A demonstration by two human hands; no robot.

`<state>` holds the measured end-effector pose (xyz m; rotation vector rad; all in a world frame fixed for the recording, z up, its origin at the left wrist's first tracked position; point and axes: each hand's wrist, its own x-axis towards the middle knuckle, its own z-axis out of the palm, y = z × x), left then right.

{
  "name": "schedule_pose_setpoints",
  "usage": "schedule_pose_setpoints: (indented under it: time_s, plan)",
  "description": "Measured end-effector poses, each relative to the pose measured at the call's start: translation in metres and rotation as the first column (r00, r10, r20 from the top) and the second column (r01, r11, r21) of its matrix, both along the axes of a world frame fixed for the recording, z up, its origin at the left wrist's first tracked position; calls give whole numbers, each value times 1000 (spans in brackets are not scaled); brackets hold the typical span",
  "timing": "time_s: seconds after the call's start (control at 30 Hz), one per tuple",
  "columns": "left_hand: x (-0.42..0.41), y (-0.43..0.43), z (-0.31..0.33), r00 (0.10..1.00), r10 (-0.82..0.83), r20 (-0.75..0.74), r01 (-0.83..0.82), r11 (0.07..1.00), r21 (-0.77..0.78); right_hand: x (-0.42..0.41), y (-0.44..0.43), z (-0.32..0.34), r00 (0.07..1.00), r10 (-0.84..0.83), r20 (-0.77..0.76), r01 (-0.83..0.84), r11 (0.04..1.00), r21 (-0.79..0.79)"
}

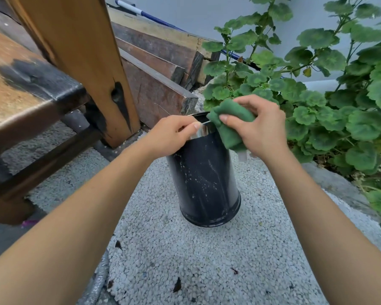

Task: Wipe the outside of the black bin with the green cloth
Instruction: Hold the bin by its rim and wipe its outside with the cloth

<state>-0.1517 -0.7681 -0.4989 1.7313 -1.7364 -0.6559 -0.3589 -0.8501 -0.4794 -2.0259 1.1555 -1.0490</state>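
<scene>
Both of my forearms fill the bottom of the frame, running up toward the centre where the work is. My left hand (174, 134) is curled closed on the shiny metal rim at the top of the black bin (204, 179), thumb and fingers pinching the near left edge of the rim to steady it. My right hand (260, 126) is closed around the bunched green cloth (228, 126), which hangs over the right side of the rim and lies against the upper right of the bin's wall.

That bin stands upright on the pale gravel floor (185, 260) at mid-frame, its long axis vertical, though the wide lens makes it seem to lean toward the lower right. From the cloth hand, nearly all of the unwiped outside lies below, toward the bottom of the frame. The dark wall shows pale specks and streaks down its near face, so I judge the wiping has barely begun and the next stroke should run downward along the wall while the left hand holds the top firm.

A wooden bench (31, 102) sits at upper left, a leafy plant (328, 95) at right, just beside the cloth hand.

No brand, label or writing is readable anywhere on the bin or cloth.
</scene>
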Motion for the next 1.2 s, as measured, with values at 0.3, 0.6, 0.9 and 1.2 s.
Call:
schedule_pose_setpoints:
  time_s: [0.3,0.6,0.9,1.2]
  plan:
    - [20,2,-5,998,56,-23,-57,998,-22,-20,28,-56,924,155,-350,-107,982,154]
    - [23,-4,-11,995,93,-46,-94,995,-25,-42,41,-63,701,328,-633,-145,935,324]
    - [1,-2,-7,976,44,-215,-39,999,29,28,35,6,959,21,-281,-76,980,-186]
    - [12,-2,-4,975,83,-205,-82,997,14,-9,69,-69,837,148,-526,-178,984,-6]
